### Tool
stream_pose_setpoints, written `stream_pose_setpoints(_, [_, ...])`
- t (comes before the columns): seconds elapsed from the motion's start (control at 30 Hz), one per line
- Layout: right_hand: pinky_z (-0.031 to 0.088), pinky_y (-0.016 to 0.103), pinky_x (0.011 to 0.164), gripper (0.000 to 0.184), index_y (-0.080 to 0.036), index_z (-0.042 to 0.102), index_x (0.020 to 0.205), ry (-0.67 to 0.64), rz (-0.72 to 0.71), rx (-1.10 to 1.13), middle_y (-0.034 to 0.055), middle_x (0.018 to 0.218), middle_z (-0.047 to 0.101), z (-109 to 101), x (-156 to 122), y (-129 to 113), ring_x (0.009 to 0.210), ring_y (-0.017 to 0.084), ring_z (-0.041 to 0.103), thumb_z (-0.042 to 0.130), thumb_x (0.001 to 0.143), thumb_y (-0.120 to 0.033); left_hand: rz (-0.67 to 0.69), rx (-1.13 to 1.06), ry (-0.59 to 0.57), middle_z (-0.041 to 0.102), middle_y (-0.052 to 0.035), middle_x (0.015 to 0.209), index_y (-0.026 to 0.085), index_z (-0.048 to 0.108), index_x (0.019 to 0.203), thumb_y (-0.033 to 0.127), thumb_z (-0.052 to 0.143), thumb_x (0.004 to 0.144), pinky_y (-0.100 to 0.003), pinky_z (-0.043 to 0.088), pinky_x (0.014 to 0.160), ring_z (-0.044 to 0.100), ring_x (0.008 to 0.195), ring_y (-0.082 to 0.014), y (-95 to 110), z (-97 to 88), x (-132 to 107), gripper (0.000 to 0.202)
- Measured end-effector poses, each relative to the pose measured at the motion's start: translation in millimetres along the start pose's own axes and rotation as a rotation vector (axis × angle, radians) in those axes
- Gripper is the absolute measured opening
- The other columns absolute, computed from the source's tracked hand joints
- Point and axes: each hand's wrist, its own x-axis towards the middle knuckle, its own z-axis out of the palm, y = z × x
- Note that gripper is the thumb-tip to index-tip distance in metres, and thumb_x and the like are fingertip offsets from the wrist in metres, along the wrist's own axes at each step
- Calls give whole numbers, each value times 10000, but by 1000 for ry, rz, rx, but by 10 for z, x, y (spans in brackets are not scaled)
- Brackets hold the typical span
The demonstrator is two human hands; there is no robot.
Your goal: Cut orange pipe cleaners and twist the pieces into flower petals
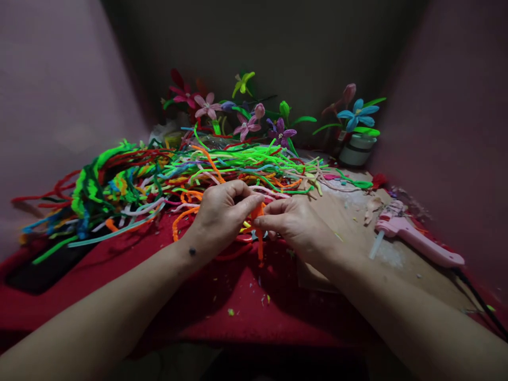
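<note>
Between my two hands is a bent orange pipe cleaner (260,233), one short end hanging straight down. My left hand (224,209) is closed, with thumb and forefinger pinching the upper part of it. Lower down, my right hand (296,219) grips the same piece from the right with its fingertips. The fingers partly hide its shape. Just behind my hands spreads a large heap of pipe cleaners (246,161) in green, orange, red, blue and pink. Loose orange strands curl beside my left wrist.
Pipe-cleaner flowers (208,106) stand along the back, with a blue one (358,114) by a striped jar (357,150). A pink glue gun (420,241) lies on cardboard (353,211) at right. A dark flat object (51,264) lies left on the red cloth (238,317).
</note>
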Motion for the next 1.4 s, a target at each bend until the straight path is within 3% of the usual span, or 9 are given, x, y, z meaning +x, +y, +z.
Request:
stream_pose_setpoints(0.13, [191, 263, 456, 252, -171, 473, 429, 30, -38, -66, -61, 421, 357, -6, -8, -26, 441, 62, 270, 588, 652, -191, -25, -19, 1, 546, 23, 560, 151, 603, 592, 284, 616, 730, -209, 349, 511, 449, 544, -93, -11, 7, 8, 192])
stream_pose_setpoints(0.43, [276, 254, 488, 176, -155, 570, 511, 35, 59, 170, -39, 493, 476, -61, 32, -17, 474, 74, 382, 659, 632, -247, -274, -431, -355, 507, 34, 593, 153, 597, 755, 358, 671, 694, -188, 263, 433, 385, 462, -59, -211, -111, 92, 226])
stream_pose_setpoints(0.57, [263, 258, 497, 204, -156, 544, 488, 50, 42, 148, -42, 495, 472, -51, 28, -8, 476, 70, 366, 663, 630, -242, -258, -379, -340, 467, 49, 547, 145, 582, 686, 341, 645, 715, -189, 274, 438, 364, 456, -53, -156, -73, 63, 208])
stream_pose_setpoints(0.73, [278, 262, 511, 117, -156, 571, 524, 82, 33, 202, -34, 530, 504, -54, 18, -16, 493, 77, 385, 620, 625, -188, -72, -234, -154, 530, 25, 616, 125, 600, 662, 257, 627, 727, -186, 349, 521, 437, 564, -69, -68, -21, 22, 150])
stream_pose_setpoints(0.87, [271, 267, 505, 148, -157, 567, 499, 53, 22, 165, -39, 492, 480, -61, 36, 10, 481, 80, 377, 637, 618, -211, -174, -399, -294, 618, 5, 735, 149, 647, 890, 304, 650, 724, -195, 360, 493, 468, 544, -73, -101, -46, 45, 227])
stream_pose_setpoints(0.93, [262, 267, 492, 167, -162, 544, 479, 19, 31, 154, -42, 467, 463, -56, 50, 33, 461, 77, 365, 630, 616, -204, -178, -409, -318, 621, 3, 712, 150, 662, 861, 290, 660, 713, -205, 382, 507, 490, 549, -85, -121, -50, 55, 203])
stream_pose_setpoints(1.0, [257, 269, 482, 177, -167, 532, 470, -6, 38, 143, -37, 455, 464, -47, 58, 50, 447, 80, 365, 615, 624, -197, -96, -338, -253, 607, 3, 676, 143, 669, 740, 238, 660, 708, -215, 416, 559, 526, 598, -101, -126, -35, 44, 101])
stream_pose_setpoints(1.17, [261, 265, 487, 206, -171, 494, 421, -13, 14, 202, -25, 441, 456, -40, 38, 17, 461, 85, 382, 589, 601, -143, 364, -85, 33, 618, -9, 753, 174, 688, 695, 150, 614, 750, -215, 441, 678, 563, 727, -111, -96, 13, -26, 96])
stream_pose_setpoints(1.4, [294, 263, 491, 170, -163, 534, 450, -57, 45, 170, -14, 457, 496, -46, 19, -34, 449, 87, 418, 592, 610, -167, 476, 99, 48, 642, -23, 762, 178, 689, 764, 203, 575, 810, -229, 448, 669, 574, 704, -119, -109, -23, -3, 125])
